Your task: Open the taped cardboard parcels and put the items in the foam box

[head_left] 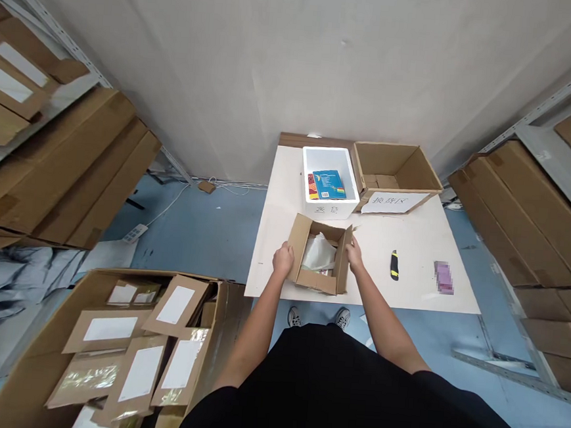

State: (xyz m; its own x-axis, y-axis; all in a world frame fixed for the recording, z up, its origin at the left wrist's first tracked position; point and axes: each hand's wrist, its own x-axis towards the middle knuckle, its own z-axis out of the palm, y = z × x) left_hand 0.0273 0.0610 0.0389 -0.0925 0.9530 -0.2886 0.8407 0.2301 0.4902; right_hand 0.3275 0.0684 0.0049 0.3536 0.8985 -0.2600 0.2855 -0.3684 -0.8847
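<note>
Near the front edge of the white table (373, 287) stands a small cardboard box (317, 281) with its flaps open. Inside it lies a whitish plastic wrapping (318, 253), with something partly hidden beneath. My left hand (283, 259) is closed on the box's left flap. On the opposite side, my right hand (354, 254) grips the right wall or flap. To the right of the box rests a black and yellow box cutter (394, 265).
Behind the small box are a white foam bin (328, 209) holding books (329, 184) and a larger open carton (393, 158) with a handwritten label. A blurred purple item (443, 278) lies at the right. A big carton (231, 328) of labelled parcels stands lower left; shelves with boxes flank both sides.
</note>
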